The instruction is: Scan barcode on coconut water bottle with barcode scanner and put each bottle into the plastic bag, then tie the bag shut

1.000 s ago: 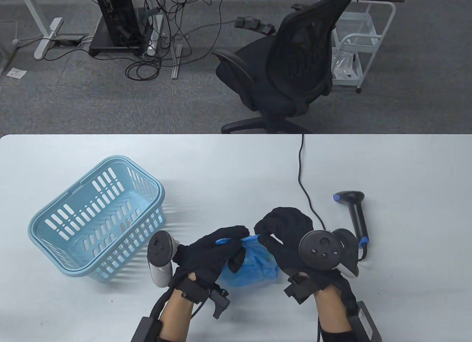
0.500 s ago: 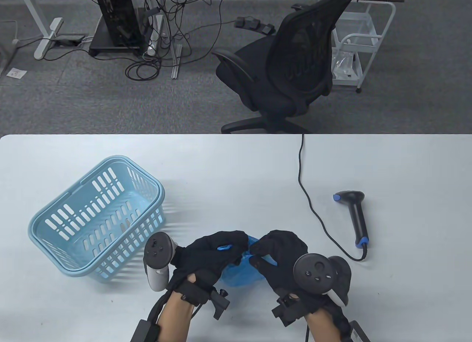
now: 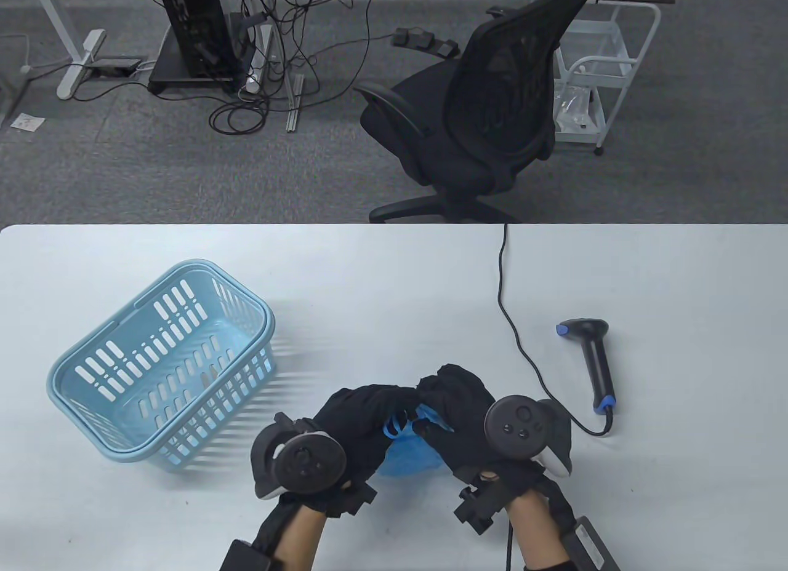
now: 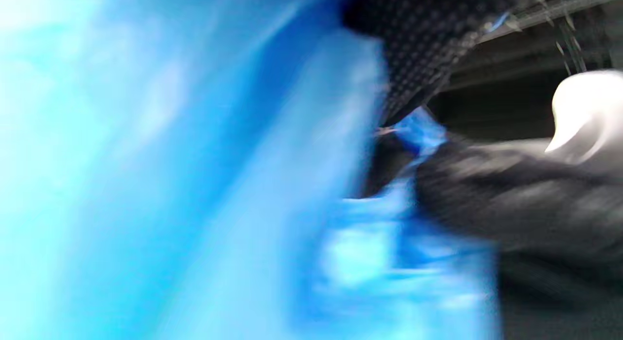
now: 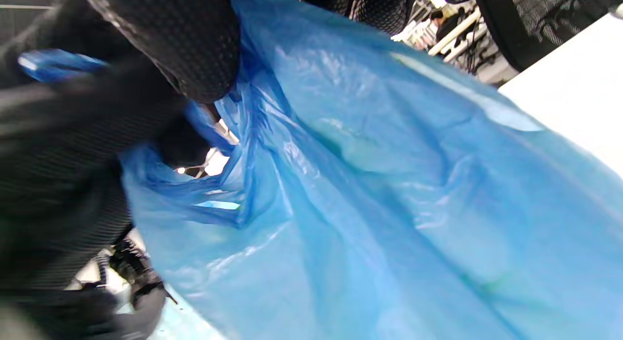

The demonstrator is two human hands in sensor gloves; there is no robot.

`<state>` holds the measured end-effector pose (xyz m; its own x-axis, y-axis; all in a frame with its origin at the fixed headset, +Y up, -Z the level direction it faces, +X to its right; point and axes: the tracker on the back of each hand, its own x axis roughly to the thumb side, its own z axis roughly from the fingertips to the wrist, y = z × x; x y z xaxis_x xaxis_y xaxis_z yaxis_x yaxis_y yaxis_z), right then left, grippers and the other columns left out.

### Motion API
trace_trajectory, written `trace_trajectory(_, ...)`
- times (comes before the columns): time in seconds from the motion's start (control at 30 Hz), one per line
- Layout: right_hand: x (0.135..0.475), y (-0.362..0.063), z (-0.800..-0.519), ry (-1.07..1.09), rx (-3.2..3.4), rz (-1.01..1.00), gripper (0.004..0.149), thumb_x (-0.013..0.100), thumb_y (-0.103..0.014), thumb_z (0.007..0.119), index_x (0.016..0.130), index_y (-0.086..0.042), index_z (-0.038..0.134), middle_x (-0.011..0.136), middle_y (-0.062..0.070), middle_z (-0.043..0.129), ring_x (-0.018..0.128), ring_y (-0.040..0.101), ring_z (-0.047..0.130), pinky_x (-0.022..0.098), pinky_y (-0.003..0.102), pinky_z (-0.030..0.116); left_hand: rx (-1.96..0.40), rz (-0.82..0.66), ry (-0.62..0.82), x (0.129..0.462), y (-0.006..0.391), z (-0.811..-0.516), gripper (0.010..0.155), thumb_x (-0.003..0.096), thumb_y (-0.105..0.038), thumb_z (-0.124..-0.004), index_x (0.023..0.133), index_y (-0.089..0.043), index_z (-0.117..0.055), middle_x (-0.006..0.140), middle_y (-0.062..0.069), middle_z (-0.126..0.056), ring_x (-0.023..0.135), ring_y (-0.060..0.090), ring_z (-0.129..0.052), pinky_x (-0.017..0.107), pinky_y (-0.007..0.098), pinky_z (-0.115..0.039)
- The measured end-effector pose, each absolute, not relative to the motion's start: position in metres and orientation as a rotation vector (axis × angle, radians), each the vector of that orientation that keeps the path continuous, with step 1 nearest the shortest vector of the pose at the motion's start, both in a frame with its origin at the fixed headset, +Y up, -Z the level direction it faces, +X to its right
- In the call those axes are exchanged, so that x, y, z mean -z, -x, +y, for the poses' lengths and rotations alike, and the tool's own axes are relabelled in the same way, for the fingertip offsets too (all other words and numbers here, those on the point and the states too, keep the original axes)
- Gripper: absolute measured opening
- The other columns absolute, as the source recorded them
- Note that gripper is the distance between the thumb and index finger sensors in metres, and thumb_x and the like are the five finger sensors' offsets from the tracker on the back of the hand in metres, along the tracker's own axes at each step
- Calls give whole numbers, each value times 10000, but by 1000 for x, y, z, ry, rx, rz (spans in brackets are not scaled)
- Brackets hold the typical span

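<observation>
Both gloved hands meet over the crumpled translucent blue plastic bag (image 3: 409,451), which sits on the pale grey counter (image 3: 394,275) right at the near edge, between the wrists. The left hand (image 3: 360,420) curls its fingers round a twisted blue strand of the bag's mouth, and the right hand (image 3: 458,405) pinches the film opposite it, fingertips almost touching; this close pairing suits crossing the handles, so I judge the tying step is under way. The right wrist view shows gathered folds and a small loop under a black fingertip (image 5: 194,52). No bottle shows clearly through the film. The black handheld barcode scanner (image 3: 594,362) lies aside to the right, its job seemingly done, and the light blue slotted plastic basket (image 3: 163,365) stands at the left with nothing visible inside it
</observation>
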<state>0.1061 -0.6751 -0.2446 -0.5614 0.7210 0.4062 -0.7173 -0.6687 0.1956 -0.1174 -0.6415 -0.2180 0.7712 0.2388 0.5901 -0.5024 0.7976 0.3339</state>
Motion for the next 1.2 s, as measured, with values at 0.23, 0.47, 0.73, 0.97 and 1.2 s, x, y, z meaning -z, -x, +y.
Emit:
trace_trajectory(0.23,251,-106,-693,-624,-2003,242,550,566,-505,619,906,-140,849,1149,252,528,1029,551,366,687,744,363,-642,-561,-667,218,120,-655,391,549,-243,-974,892,-423,-919,936,-146,-966,778,112,-1078,654,474,-865)
trace_trajectory(0.47,255,-122,-701,-405,-1723,172,706,542,-571,659,1038,-68,674,1137,262,525,1014,548,419,681,738,388,-1093,-659,-432,231,125,-668,346,561,-217,-969,843,-419,-959,1008,-149,-914,880,104,-1040,738,484,-790)
trace_trajectory(0.73,246,-133,-684,-229,-1798,-40,376,508,-392,853,801,-158,882,937,69,822,977,432,677,687,682,524,-1029,-685,-370,231,124,-668,388,591,-291,-914,974,-347,-887,1084,-69,-857,937,174,-1002,761,514,-740)
trace_trajectory(0.97,235,-150,-661,-238,-2080,-133,378,525,-355,798,814,-115,841,931,96,803,975,440,669,699,688,509,-797,-566,-316,228,159,-662,534,647,-420,-638,1112,-187,-760,1228,99,-667,1100,394,-763,775,663,-558)
trace_trajectory(1.2,236,-179,-682,-88,-2147,-28,365,532,-335,779,803,-97,839,922,110,801,961,432,688,703,692,515,-783,-481,-123,229,198,-684,491,651,-380,-676,1076,-191,-836,1210,65,-735,1137,415,-684,776,703,-515)
